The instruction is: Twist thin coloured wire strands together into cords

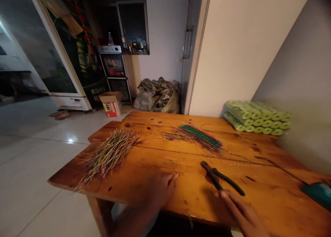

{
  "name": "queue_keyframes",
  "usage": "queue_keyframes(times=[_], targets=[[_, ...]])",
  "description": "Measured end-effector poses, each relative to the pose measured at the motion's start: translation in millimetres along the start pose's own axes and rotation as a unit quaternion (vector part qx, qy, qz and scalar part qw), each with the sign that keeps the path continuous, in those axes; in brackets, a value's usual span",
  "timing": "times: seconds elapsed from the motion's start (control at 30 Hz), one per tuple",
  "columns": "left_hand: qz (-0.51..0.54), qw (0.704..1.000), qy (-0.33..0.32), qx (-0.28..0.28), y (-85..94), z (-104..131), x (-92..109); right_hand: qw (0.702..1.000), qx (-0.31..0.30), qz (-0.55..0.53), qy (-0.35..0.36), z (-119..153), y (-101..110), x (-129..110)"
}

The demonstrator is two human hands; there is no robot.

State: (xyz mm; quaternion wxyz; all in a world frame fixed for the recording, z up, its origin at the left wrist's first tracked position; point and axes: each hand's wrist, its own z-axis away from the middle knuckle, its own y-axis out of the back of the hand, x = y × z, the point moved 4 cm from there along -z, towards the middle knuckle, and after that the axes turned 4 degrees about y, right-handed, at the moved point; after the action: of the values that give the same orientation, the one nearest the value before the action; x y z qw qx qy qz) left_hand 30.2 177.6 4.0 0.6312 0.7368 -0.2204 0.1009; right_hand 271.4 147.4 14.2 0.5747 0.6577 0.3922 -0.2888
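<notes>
Near the front edge of the wooden table (144,161), my left hand (161,188) is closed, thumb and fingers pressed together; a tiny dark red bit shows at the fingertips, too small to name. On the right, my right hand (238,207) has its fingers closed on one green handle of the pliers (216,176), whose jaws point away from me. A loose heap of coloured wires (113,152) lies at the table's left. Farther back in the middle is a second bundle of wires (200,137), green and dark red. Short wire scraps (172,160) lie beyond my left hand.
Stacked green rolls (258,118) stand at the back right by the wall. A teal tool (318,194) with a long thin rod is at the right edge. Behind the table are bulging sacks (157,97), a cardboard box (111,104) and a glass-door fridge (59,57).
</notes>
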Motion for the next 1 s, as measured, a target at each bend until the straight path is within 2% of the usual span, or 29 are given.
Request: queue_keyframes(times=[0.07,0.13,0.17,0.27,0.37,0.5,0.67,0.83,1.0], targets=[[0.034,0.999,-0.001,0.0,-14.5,8.8,-0.4,0.992,-0.048,0.101,0.051,-37.1,8.9,-2.8],[0.075,0.997,0.002,0.011,-19.8,11.5,-3.4,0.967,-0.088,0.22,0.088,-73.4,6.1,-5.6],[0.093,0.995,0.006,0.017,-20.3,11.1,-5.3,0.946,-0.104,0.298,0.08,-90.4,1.6,-4.9],[0.12,0.992,0.019,0.023,-19.2,6.6,-9.1,0.92,-0.092,0.377,0.053,-133.1,-16.5,-4.2],[0.12,0.992,0.009,0.021,-19.1,3.5,-8.8,0.892,-0.078,0.444,0.021,-160.4,-35.7,-1.6],[0.102,0.995,-0.006,0.016,-21.3,3.7,-8.0,0.863,-0.08,0.499,-0.015,-180.5,-50.9,5.4],[0.107,0.994,-0.014,0.025,-19.8,5.8,-7.4,0.848,-0.1,0.52,-0.027,-193.4,-53.9,15.5],[0.121,0.992,-0.025,0.031,-15.9,6.0,-5.5,0.854,-0.137,0.501,-0.014,-196.2,-46.7,19.8],[0.121,0.992,-0.029,0.031,-15.3,5.5,-5.3,0.879,-0.149,0.452,-0.013,-202.9,-32.2,15.3]])
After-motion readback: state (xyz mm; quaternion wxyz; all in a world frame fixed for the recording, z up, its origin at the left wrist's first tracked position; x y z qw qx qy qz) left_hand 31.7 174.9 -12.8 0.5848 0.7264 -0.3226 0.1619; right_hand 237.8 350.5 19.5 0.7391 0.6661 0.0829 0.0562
